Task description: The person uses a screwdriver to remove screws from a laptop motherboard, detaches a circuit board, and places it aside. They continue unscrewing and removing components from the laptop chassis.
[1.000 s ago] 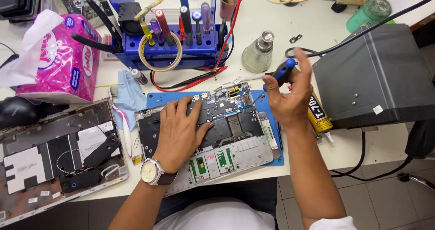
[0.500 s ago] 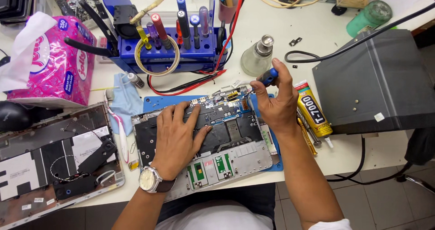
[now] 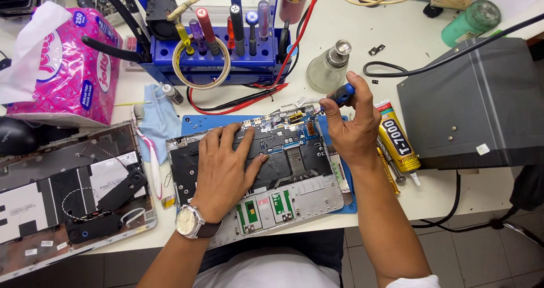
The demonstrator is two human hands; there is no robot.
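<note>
A: What are the person's fingers doing?

B: The right hand (image 3: 354, 130) is clenched around a small screwdriver with a blue and black handle (image 3: 341, 94), its tip pointing down at the top right corner of an opened laptop base with exposed dark battery and green circuit boards (image 3: 266, 169). The left hand (image 3: 224, 169), wearing a silver wristwatch (image 3: 188, 222), lies flat with fingers spread and released, pressing on the middle of that base.

A: Where does the laptop base sit?

B: On a blue work mat (image 3: 195, 122) at the near edge of a white table (image 3: 391, 27), straight before the person.

A: And around it?

B: Just right of the right hand lies a yellow and black glue tube (image 3: 398, 143), beside a grey metal box (image 3: 473, 104). Behind stands a blue plastic tool rack holding screwdrivers (image 3: 226, 50). To the left are a pink tissue pack (image 3: 71, 72) and a detached laptop bottom cover (image 3: 68, 197)
</note>
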